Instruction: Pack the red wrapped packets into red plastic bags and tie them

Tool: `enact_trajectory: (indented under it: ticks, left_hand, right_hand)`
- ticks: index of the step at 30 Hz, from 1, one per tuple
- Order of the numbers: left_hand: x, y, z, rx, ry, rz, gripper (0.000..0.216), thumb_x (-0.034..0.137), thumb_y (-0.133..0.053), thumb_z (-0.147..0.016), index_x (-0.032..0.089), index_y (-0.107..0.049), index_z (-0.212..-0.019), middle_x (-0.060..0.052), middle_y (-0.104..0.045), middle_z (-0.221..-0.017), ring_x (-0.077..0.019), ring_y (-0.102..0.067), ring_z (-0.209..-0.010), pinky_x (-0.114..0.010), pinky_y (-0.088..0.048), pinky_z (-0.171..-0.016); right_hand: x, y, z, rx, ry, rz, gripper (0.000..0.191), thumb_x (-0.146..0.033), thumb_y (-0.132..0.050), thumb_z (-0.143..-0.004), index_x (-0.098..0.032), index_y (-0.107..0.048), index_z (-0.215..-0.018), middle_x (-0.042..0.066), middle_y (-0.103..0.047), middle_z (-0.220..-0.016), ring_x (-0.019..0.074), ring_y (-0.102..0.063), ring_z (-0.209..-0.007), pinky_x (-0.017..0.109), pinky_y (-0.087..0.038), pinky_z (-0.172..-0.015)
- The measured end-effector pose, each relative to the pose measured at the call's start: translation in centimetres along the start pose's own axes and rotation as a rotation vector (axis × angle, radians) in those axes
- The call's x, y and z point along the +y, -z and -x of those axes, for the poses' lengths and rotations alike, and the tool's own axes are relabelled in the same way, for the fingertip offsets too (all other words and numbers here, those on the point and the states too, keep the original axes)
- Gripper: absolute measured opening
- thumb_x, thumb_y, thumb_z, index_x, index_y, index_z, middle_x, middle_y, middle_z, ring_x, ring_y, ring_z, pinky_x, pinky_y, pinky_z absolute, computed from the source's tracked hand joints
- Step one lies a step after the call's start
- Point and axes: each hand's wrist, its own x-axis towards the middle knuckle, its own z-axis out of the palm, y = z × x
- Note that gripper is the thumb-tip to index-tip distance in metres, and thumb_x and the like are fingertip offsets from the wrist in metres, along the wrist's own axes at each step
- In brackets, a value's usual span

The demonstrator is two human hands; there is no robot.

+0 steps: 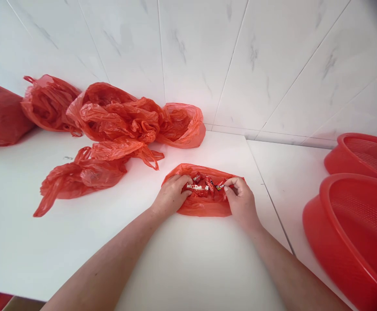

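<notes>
Both hands work at the mouth of a small red bag [204,205] lying near the white counter's [78,242] right edge. The left hand [171,195] pinches the rim; the right hand [240,199] grips the other side — holding it spread over wrapped sweets [204,185]. Next calls for keeping the thin plastic taut without tearing.

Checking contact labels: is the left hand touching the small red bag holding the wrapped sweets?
Touching. The head view shows the left hand resting on the small red bag, fingers curled over its open edge.

Sweets [204,185] print too small; baskets [353,233] cut off rt.
</notes>
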Motion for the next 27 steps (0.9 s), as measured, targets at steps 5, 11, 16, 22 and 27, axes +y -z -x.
enact_trajectory:
  ticks: [5, 11, 16, 22, 27]
  left_hand:
    - [0.0, -0.1, 0.0, 0.002, 0.0, 0.0, 0.022, 0.014, -0.059, -0.074, 0.025, -0.056, -0.093, -0.001, -0.06, -0.096, -0.0207, -0.056, -0.093, -0.036, -0.046, -0.083]
    - [-0.1, 0.0, 0.0, 0.007, -0.011, -0.006, 0.021, 0.014, -0.06, -0.073, 0.024, -0.056, -0.091, -0.001, -0.06, -0.096, -0.0218, -0.057, -0.093, -0.037, -0.046, -0.082]
    - [-0.1, 0.0, -0.1, 0.016, -0.015, -0.012, 0.022, 0.013, -0.061, -0.072, 0.024, -0.057, -0.091, -0.001, -0.06, -0.094, -0.0211, -0.057, -0.091, -0.036, -0.047, -0.081]
    - [0.2, -0.2, 0.0, 0.108, -0.075, 0.037, 0.015, 0.008, -0.059, -0.073, 0.022, -0.055, -0.077, 0.0, -0.062, -0.087, -0.0174, -0.059, -0.086, -0.031, -0.048, -0.076]
    - [0.3, -0.3, 0.1, 0.207, -0.195, 0.09, 0.02, 0.001, -0.053, -0.073, 0.021, -0.055, -0.071, -0.001, -0.064, -0.091, -0.0167, -0.06, -0.097, -0.03, -0.046, -0.082]
  right_hand:
    - [0.0, 0.1, 0.0, 0.012, 0.014, 0.099, 0.006, -0.022, -0.05, -0.08, -0.022, -0.055, -0.082, 0.001, -0.061, -0.085, 0.0142, -0.052, -0.067, 0.029, -0.041, -0.063]
    - [-0.1, 0.2, -0.1, -0.016, 0.017, 0.168, 0.007, -0.025, -0.049, -0.08, -0.023, -0.056, -0.083, 0.001, -0.062, -0.083, 0.0147, -0.053, -0.064, 0.029, -0.042, -0.06]
    - [0.5, 0.0, -0.2, -0.066, 0.027, 0.243, 0.012, -0.026, -0.051, -0.08, -0.024, -0.059, -0.088, 0.001, -0.065, -0.083, 0.0163, -0.056, -0.064, 0.032, -0.045, -0.061]
    - [0.3, -0.1, 0.1, 0.027, 0.286, 0.413, 0.024, -0.021, -0.053, -0.081, -0.024, -0.062, -0.103, 0.007, -0.059, -0.113, 0.0223, -0.059, -0.093, 0.037, -0.05, -0.07]
    - [-1.0, -0.3, 1.3, 0.026, 0.506, 0.391, 0.017, -0.02, -0.048, -0.088, -0.023, -0.063, -0.095, 0.005, -0.063, -0.091, 0.0167, -0.061, -0.081, 0.03, -0.051, -0.066]
